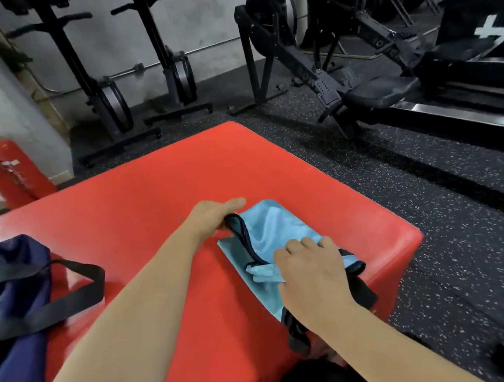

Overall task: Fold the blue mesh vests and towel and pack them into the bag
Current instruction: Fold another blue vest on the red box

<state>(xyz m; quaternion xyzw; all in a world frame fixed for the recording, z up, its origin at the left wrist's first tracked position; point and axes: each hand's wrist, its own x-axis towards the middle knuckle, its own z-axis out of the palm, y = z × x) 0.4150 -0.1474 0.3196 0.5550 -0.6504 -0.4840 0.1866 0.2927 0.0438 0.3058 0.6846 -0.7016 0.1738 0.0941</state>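
Head view puts the blue mesh vest (276, 229) near the right edge of the red padded box (164, 182). It is already narrowed to a strip whose long axis runs from the middle of the box top down toward the near right corner, where dark straps hang over the edge. Our left hand (215, 216) has the far end, its fingers curled round the dark trim. Our right hand (313, 270) is on the near end, fingers bent down into the cloth, thumb beside a small fold, apparently gathering it. With a hand on each end of the strip, we judge the next fold to be end over end along that axis.

The navy bag (18, 362) sits at the left edge of the box, well apart from the vest, with pale blue cloth showing inside and a black strap (67, 304) lying on the box top. It lies to the left of both hands, the left one nearer. Two fire extinguishers (16, 169) stand on the floor beyond the far left corner.
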